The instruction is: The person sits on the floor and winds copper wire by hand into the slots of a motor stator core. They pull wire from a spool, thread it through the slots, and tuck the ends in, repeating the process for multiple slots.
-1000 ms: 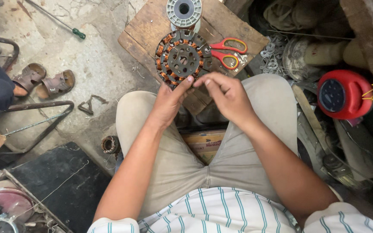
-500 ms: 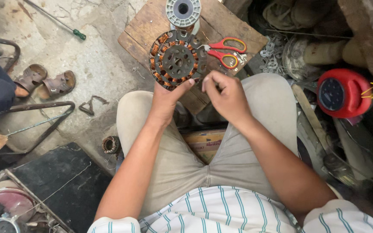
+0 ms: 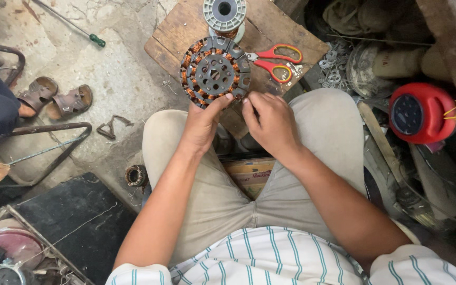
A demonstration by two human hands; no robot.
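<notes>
step: I'm winding copper wire onto the motor core, working the slot at its near right edge.
left hand: my left hand is gripping the core's near rim, thumb curled over the edge, holding it tilted up.
right hand: my right hand is pinched narrow, fingertips touching the core's near right edge; I can't tell if wire is between them, too thin to see.
core place: it's sitting over the near edge of the wooden board, just near of the wire spool, with the red scissors just to its right.
around: sandals and screwdriver are lying far left on the floor, red round case at right.
next move: I judge it's calling for pulling the strand snug into the slot while the left hand is steadying the core, without kinking it.
change: since the earlier frames the core is turned a little and my right fingertips are sitting closer against its rim; scissors and spool are unmoved.
</notes>
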